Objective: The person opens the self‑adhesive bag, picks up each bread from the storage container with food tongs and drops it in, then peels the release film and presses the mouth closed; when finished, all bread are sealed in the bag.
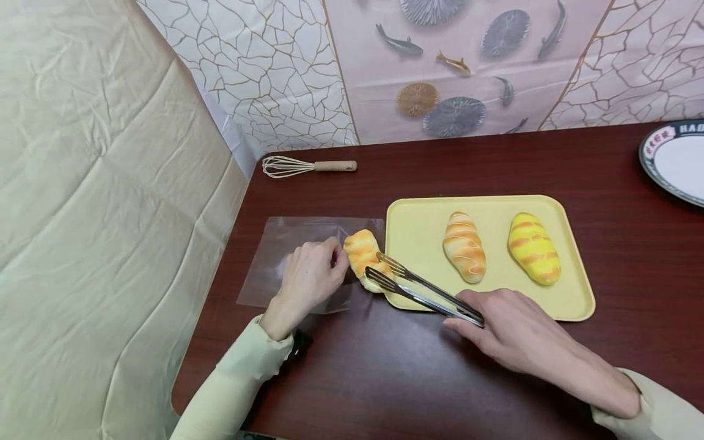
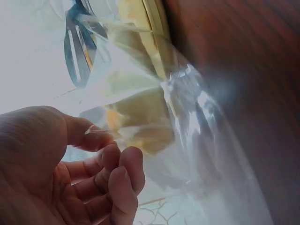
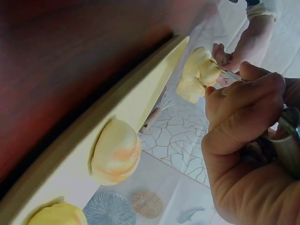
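My left hand (image 1: pixel 313 272) pinches the edge of a clear plastic bag (image 1: pixel 269 250) between thumb and finger. The left wrist view shows the film (image 2: pixel 197 103) spreading away from the fingertips. At the bag's tray-side end is a lumpy golden bread roll (image 1: pixel 361 249), seen through the film in the left wrist view; how far inside it lies I cannot tell. My right hand (image 1: pixel 517 330) grips metal tongs (image 1: pixel 426 293) with slotted tips. In the head view those tips overlap the roll's lower right part. Whether they squeeze it is unclear.
A yellow tray (image 1: pixel 412 226) right of the bag bears an orange-striped bread (image 1: pixel 464 247) and a yellow bread (image 1: pixel 533 249). A whisk (image 1: pixel 335 165) lies at the back left. An oval plate (image 1: pixel 651 162) is at the far right. The patterned wall covering (image 1: pixel 297 73) borders the table.
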